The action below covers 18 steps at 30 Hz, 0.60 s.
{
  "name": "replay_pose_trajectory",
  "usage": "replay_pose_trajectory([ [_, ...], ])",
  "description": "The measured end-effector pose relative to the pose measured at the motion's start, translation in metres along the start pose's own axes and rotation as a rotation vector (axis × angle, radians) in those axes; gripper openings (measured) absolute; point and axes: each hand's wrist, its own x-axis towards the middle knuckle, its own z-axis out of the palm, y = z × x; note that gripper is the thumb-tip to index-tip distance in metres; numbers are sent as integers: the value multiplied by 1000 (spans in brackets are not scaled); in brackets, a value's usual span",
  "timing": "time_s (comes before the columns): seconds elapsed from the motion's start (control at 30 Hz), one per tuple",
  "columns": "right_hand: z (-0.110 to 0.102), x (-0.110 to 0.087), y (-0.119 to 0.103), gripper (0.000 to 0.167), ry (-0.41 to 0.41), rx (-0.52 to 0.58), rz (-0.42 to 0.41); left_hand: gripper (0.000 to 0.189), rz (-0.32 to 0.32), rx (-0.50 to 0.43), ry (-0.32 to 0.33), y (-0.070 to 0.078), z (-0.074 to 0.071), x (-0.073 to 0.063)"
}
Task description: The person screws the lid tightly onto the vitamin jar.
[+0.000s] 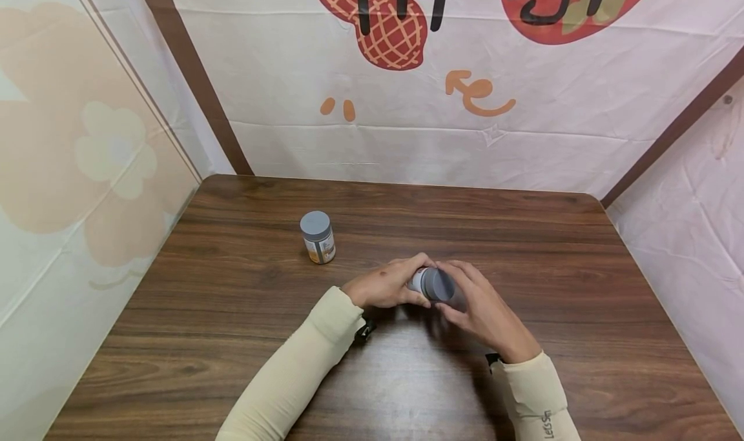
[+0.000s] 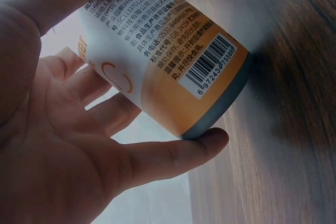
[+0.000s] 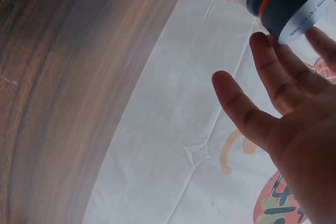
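Observation:
My left hand (image 1: pixel 391 283) grips a small jar (image 1: pixel 418 279) round its body, with the jar tilted so its grey lid (image 1: pixel 439 285) points right. White and orange with a barcode, the jar's label (image 2: pixel 173 56) shows in the left wrist view, where a straight finger lies along the bottom rim. My right hand (image 1: pixel 487 308) is spread round the lid end, thumb on the near side and fingers on the far side. In the right wrist view its fingers (image 3: pixel 275 74) are fairly straight, fingertips right at the lid, which has printed marks on top and an orange ring below.
A second jar (image 1: pixel 318 237), also grey-lidded with a white and orange label, stands upright on the brown wooden table (image 1: pixel 244 234), left of the hands and farther back. Printed white cloth (image 1: pixel 407 150) hangs behind the table's back edge and along both sides.

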Motion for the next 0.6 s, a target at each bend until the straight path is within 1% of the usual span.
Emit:
replay_pose_trajectory([
  [0.1, -1, 1, 1, 72, 7, -7, -48, 51, 5, 0, 0, 0, 0, 0],
  [0.23, -2, 1, 2, 69, -14, -11, -80, 50, 5, 0, -3, 1, 0, -1],
  [0.3, -2, 1, 1, 66, -26, -9, -77, 49, 3, -5, -4, 1, 0, -1],
  [0.43, -2, 1, 0, 63, -32, -3, -42, 49, -4, -6, -6, 1, 0, -1],
  [0.6, -2, 0, -1, 64, -40, 6, 6, 50, -5, -6, -8, 0, 0, -1],
])
